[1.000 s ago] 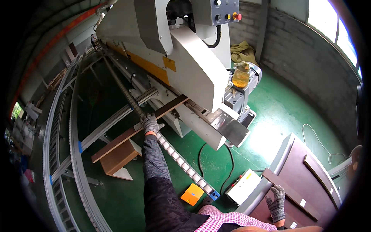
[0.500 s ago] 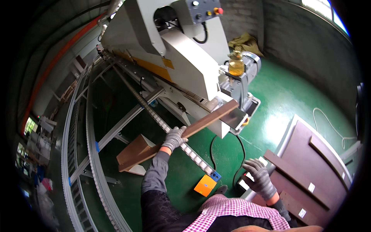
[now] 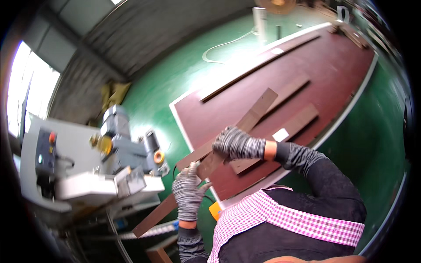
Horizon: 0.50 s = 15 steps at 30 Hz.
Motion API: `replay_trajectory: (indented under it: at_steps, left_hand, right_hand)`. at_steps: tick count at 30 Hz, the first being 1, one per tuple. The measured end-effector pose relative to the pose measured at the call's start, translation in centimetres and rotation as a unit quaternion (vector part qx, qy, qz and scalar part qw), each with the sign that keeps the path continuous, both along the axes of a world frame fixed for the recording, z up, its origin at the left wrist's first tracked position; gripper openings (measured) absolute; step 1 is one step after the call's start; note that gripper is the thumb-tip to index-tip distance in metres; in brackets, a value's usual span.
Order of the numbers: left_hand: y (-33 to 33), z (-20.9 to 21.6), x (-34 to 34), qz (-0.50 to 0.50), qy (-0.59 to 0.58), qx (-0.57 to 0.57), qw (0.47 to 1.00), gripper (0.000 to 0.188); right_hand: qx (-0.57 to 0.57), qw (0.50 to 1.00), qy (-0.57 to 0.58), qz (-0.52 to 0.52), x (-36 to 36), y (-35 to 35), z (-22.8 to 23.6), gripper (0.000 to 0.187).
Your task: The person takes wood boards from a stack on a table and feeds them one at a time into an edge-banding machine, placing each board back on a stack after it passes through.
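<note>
A long, narrow brown board (image 3: 257, 110) slants across the middle in front of me, one end over the red-topped table (image 3: 315, 65), the other toward the machine at lower left. My left hand (image 3: 187, 193), in a grey striped glove, grips the board's lower part, its thumb apart on the near side. Farther up, my right hand (image 3: 239, 143), gloved alike, has its fingers closed over the board. Behind the held board lies a similar strip (image 3: 289, 92), partly covered by it. Nearer me on the table, another strip (image 3: 302, 120) bears a white label (image 3: 280, 135).
Along the table's far side lies a long strip (image 3: 263, 65). A grey-white machine (image 3: 83, 186) with a motor (image 3: 115, 120) and a button panel (image 3: 45, 151) stands at left. An orange box (image 3: 215, 210) sits on the green floor by the table's near corner.
My view has turned right, toward the table. The board has come away from the machine's end to the table. My right hand, open before, now grips it; my left still holds it.
</note>
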<state>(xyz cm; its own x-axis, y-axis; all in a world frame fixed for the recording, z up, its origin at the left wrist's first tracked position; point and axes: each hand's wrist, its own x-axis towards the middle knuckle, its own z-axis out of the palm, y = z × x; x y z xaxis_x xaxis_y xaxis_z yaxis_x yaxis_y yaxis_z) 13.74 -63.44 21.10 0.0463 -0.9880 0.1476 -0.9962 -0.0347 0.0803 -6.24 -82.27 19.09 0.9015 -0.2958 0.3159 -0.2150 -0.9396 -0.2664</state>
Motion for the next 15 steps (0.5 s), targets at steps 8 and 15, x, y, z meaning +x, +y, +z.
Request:
replay_trajectory:
  at_steps: [8, 15]
  left_hand:
    - [-11.9, -6.8, -0.9, -0.023, -0.016, 0.058, 0.998, 0.084]
    - [-18.0, -12.3, -4.7, -0.045, -0.039, 0.053, 0.997, 0.079]
  right_hand:
    - [0.058, 0.974, 0.111, -0.187, -17.7, -13.2, -4.9, 0.064]
    - [0.025, 0.921, 0.258, -0.291, -21.6, -18.8, -11.2, 0.078]
